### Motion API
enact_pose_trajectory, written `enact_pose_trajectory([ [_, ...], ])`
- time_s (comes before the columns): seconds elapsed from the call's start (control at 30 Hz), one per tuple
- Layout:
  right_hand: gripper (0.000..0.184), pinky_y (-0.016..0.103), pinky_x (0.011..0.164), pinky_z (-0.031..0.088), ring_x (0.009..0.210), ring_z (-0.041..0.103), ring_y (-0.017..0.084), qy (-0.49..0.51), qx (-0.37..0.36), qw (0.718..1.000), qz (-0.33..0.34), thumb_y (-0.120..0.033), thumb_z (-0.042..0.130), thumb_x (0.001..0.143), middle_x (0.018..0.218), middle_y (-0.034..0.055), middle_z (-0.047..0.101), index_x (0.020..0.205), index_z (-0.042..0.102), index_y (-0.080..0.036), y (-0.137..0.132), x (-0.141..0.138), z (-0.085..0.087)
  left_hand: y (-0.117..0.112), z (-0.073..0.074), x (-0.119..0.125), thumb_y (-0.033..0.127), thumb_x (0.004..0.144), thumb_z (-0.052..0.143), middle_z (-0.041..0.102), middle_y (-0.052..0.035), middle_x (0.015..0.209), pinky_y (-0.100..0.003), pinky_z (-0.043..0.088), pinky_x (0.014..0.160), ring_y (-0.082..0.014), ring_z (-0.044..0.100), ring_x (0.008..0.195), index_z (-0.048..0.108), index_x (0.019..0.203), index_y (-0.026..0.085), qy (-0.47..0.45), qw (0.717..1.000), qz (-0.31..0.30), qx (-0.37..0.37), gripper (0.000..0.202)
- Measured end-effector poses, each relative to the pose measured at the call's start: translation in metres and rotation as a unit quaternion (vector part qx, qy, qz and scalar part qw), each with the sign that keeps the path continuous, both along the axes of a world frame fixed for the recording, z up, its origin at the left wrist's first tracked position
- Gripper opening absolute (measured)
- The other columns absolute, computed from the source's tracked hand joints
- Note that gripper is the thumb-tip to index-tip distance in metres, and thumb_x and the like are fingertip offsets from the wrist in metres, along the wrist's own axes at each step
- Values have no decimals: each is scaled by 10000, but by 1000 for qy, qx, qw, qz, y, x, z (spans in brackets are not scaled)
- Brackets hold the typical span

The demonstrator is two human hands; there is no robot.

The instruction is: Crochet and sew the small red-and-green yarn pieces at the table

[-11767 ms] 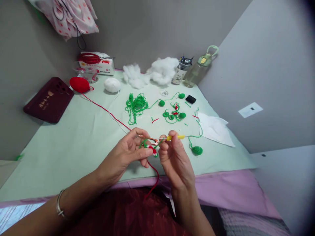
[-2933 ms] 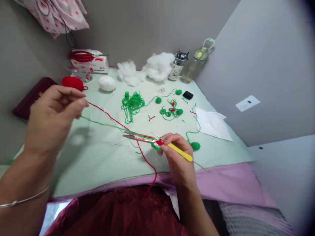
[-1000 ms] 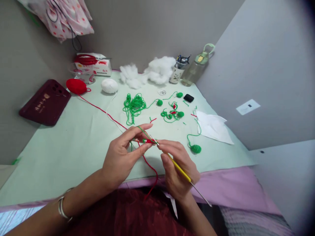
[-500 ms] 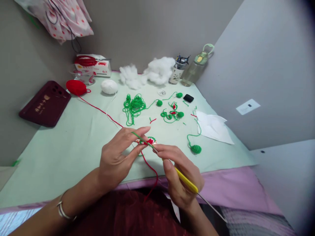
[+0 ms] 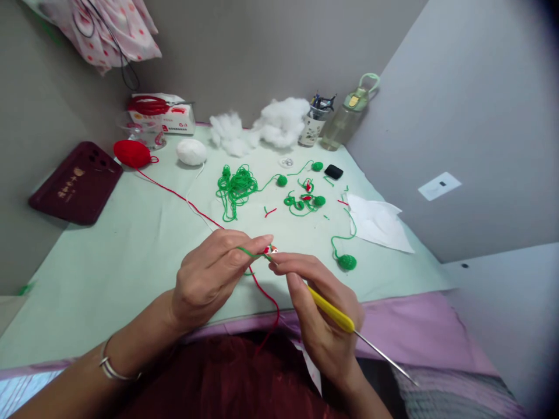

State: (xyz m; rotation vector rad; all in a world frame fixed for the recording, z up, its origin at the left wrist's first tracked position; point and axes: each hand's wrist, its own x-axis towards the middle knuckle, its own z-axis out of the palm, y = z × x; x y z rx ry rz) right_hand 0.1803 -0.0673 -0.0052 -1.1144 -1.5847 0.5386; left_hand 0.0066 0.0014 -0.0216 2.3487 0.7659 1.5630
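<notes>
My left hand [image 5: 209, 273] pinches a small red, white and green crochet piece [image 5: 268, 250], with a green strand running over its forefinger. My right hand [image 5: 321, 308] grips a yellow-handled crochet hook [image 5: 332, 309], whose tip meets the piece. The hook's bare metal end sticks out to the lower right. Both hands hover just above the near edge of a pale green table [image 5: 131, 250]. A red yarn strand [image 5: 183, 201] runs from the piece back to a red yarn ball [image 5: 131, 153] and also hangs down toward my lap.
On the table lie a tangle of green yarn [image 5: 236, 187], small green crochet balls [image 5: 347, 262], a white yarn ball [image 5: 191, 151], stuffing [image 5: 279, 121], white paper [image 5: 378, 222], a maroon case [image 5: 74, 185], a pen cup [image 5: 311, 129] and a bottle [image 5: 345, 119]. Grey walls close in behind and right.
Earlier my left hand drew green yarn far out to the left, then came back to the piece. Over the last second the right hand slid down and the hook tilted lower right.
</notes>
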Motion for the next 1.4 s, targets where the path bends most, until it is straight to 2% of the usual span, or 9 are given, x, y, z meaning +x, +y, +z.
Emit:
enact_pose_trajectory([
  [0.17,239,352,901,569,1022,688,187,30,-16,999,0,-89,521,943,1048,47,733,1037,679,-241,3,-4,-6,-1,2,3,69,872,652,768,-20,950,-307,582,797,-166,707,868,660,1234,281,-7,1000,2,-26,420],
  [0.43,287,382,902,588,1065,692,213,-60,45,997,-10,-70,538,919,1158,82,723,1117,656,-239,0,-3,-10,-6,2,5,143,862,691,763,-9,997,-329,548,879,-180,683,906,706,1163,290,-50,987,39,-149,335],
  [0.67,417,386,879,607,1150,658,238,-189,173,966,-34,-26,589,879,1214,170,688,1262,582,-188,1,-10,-17,-10,6,10,234,824,737,726,-20,927,-298,535,863,-168,670,857,730,1096,238,-149,916,8,-373,272],
  [0.83,277,353,867,607,1041,689,194,-80,93,992,-29,-46,565,907,1123,101,715,1114,651,-209,2,-9,-12,-12,14,11,284,810,745,700,-8,856,-251,526,782,-146,648,807,710,1136,216,-171,847,-30,-503,335],
  [0.97,220,320,865,605,981,701,170,-23,29,999,-33,-60,544,926,1015,57,728,1000,678,-217,6,-7,-11,-12,16,12,257,790,751,661,8,826,-239,501,797,-130,612,787,715,1137,220,-150,861,3,-486,351],
  [1.07,312,341,884,601,1066,686,208,-133,135,980,-52,-33,575,891,1118,120,714,1144,664,-193,7,-11,-21,-10,16,13,238,791,738,626,21,805,-217,481,737,-106,553,720,708,1162,225,-153,862,12,-483,372],
  [1.17,401,382,892,596,1148,650,244,-203,216,954,-46,-34,585,883,1201,167,687,1256,618,-178,6,-14,-29,-8,15,10,266,805,728,592,29,792,-203,447,651,-88,497,657,684,1217,238,-158,839,-17,-521,416],
  [1.27,316,344,902,585,1089,669,195,-122,123,985,-24,-56,581,907,1163,111,701,1167,662,-216,8,-8,-25,-6,16,6,297,807,731,580,28,774,-209,425,621,-92,492,646,672,1238,239,-143,837,-37,-526,439],
  [1.4,184,283,779,599,846,703,135,106,-48,992,41,-127,550,954,964,27,727,964,703,-231,18,3,-15,-8,18,7,229,777,743,559,42,721,-221,438,673,-83,455,608,708,1169,223,-110,884,15,-453,393],
])
